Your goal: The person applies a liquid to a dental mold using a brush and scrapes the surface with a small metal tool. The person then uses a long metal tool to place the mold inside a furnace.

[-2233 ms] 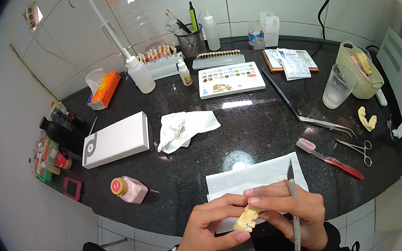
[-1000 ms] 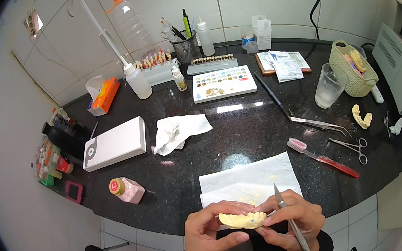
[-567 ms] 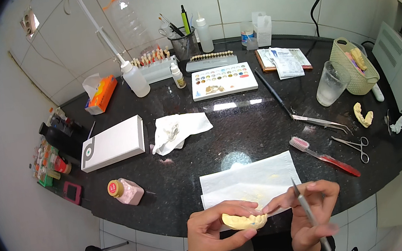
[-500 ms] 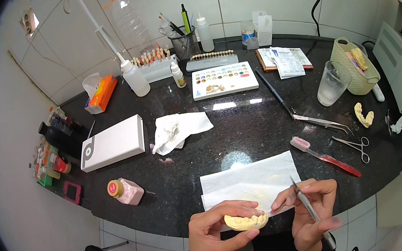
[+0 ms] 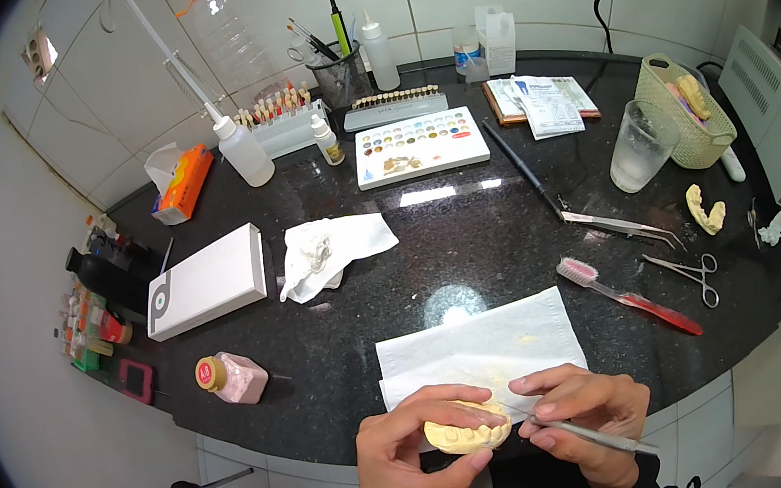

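My left hand (image 5: 399, 457) is closed around a pale yellow plaster dental cast (image 5: 455, 437), fingers over the top and thumb underneath, its row of teeth toward me. My right hand (image 5: 590, 422) pinches a slim metal carving tool (image 5: 589, 434), its thin tip pointing left at the cast's right end; whether they touch I cannot tell. Both hands are over the near edge of a white paper towel (image 5: 476, 343), which carries yellowish dust.
Right of the towel lie a red toothbrush (image 5: 626, 295), scissor-like forceps (image 5: 692, 275), tweezers (image 5: 622, 227) and another plaster cast (image 5: 706, 209). A glass (image 5: 642, 147) stands behind them. At left are a pink powder bottle (image 5: 233, 378), a white box (image 5: 205, 281) and crumpled tissue (image 5: 328, 252). A paint palette (image 5: 423, 147) lies farther back.
My right hand has turned the carving tool from steeply upright to nearly level, bringing its tip to the cast. My left hand has tilted the cast so more of its teeth show.
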A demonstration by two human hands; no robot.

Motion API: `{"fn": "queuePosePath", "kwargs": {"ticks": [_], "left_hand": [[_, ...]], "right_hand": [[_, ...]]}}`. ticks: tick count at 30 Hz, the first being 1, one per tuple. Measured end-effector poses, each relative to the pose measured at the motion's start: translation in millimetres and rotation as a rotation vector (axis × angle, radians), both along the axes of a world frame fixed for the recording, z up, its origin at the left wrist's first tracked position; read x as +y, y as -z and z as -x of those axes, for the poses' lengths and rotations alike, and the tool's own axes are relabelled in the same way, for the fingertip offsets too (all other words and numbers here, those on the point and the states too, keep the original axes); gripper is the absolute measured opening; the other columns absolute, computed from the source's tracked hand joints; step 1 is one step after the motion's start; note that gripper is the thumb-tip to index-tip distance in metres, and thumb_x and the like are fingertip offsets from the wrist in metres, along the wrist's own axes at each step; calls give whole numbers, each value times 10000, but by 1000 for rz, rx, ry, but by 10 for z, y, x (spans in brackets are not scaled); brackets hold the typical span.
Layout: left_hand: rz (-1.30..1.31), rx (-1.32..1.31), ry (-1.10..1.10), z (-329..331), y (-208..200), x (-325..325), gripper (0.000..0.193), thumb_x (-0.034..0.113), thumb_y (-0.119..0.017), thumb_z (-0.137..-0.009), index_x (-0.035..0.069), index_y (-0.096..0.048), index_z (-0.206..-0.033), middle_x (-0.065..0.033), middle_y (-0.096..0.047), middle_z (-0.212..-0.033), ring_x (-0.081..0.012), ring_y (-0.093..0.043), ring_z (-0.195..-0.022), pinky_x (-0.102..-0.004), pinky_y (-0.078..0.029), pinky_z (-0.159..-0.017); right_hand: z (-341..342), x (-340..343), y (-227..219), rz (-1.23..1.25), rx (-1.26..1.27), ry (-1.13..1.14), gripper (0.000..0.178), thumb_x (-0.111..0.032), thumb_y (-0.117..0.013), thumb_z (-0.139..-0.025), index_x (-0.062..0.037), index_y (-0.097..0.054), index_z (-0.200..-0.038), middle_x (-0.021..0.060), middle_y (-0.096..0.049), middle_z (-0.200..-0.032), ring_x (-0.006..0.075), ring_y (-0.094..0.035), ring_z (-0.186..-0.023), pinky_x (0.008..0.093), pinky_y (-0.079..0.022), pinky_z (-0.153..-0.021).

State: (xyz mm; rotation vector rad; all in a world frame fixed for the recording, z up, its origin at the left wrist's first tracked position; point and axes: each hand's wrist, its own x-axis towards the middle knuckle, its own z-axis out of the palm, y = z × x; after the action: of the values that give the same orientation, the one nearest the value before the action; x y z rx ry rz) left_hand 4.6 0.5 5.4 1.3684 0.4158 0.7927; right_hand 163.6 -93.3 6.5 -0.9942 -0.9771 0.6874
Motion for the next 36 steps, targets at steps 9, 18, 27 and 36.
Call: {"fn": "queuePosePath", "kwargs": {"ticks": [9, 18, 27, 36], "left_hand": [[-105, 71, -58, -19, 26, 7, 263, -51, -735, -678, -35, -648, -926, -203, -608, -1058, -224, -634, -953, -327, -519, -848], [-153, 185, -183, -53, -1, -46, 264, -1, -753, -602, -36, -650, -842, -214, -642, -958, -219, -640, -902, -295, -501, -785], [-184, 224, -225, -47, 45, -70, 260, 7, -763, -596, -33, -657, -830, -201, -649, -923, -204, -644, -866, -285, -501, -769], [-222, 235, -255, -61, 57, -69, 258, 17, -765, -597, -31, -649, -823, -200, -656, -902, -204, -654, -842, -284, -514, -745]], "right_hand": [[43, -62, 4, 69, 56, 11, 204, 25, -718, -719, 23, -615, -895, 196, -663, -780, 300, -677, -832, 489, -514, -855], [-51, -92, -39, 54, -349, -103, 237, 60, -725, -697, -20, -624, -896, 187, -675, -882, 331, -659, -918, 375, -564, -780], [63, -166, 83, 60, -593, 32, 346, 20, -769, -661, -73, -593, -944, 132, -669, -937, 273, -668, -922, 272, -583, -626], [183, -82, 110, -138, -567, 173, 298, -2, -729, -741, -7, -622, -1019, 162, -658, -900, 254, -655, -884, 321, -522, -727]]}}
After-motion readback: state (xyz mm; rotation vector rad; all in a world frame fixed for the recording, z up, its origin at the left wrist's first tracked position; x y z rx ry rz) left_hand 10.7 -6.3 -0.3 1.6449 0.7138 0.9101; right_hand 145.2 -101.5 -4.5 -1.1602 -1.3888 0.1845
